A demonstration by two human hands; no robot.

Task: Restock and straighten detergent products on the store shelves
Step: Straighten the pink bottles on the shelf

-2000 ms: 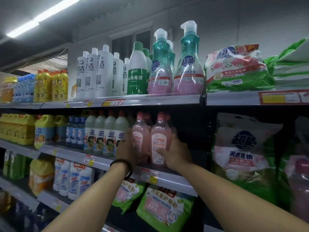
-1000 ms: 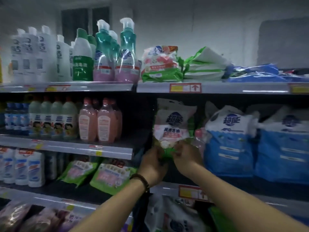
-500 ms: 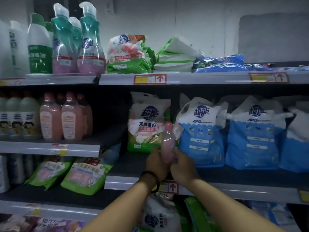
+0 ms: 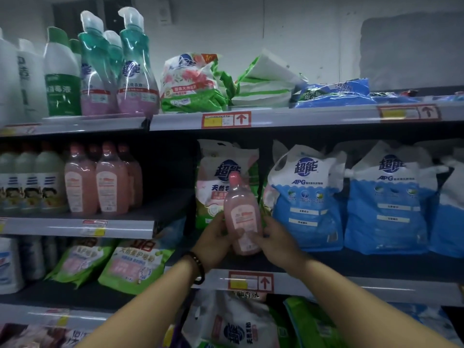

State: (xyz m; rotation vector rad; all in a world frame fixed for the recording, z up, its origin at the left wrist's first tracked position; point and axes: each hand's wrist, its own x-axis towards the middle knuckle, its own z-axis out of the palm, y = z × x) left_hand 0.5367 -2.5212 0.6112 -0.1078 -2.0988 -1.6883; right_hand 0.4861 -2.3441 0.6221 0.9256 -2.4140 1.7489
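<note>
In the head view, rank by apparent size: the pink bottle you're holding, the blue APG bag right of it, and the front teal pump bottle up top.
1. Blue APG bag
2. Teal pump bottle
3. Pink bottle, held by both the left hand and right hand, nearer the camera, so likely smaller still.

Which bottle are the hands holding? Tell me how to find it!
Find the middle shelf with the blue bags. In front of the green bag, both hands hold a pink bottle. It alone is off the shelf, unlike the pink bottles standing at left.

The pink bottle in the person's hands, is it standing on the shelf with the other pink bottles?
No, both hands hold the pink bottle up before the green and white bag, well right of the pink bottles on the shelf.
</note>
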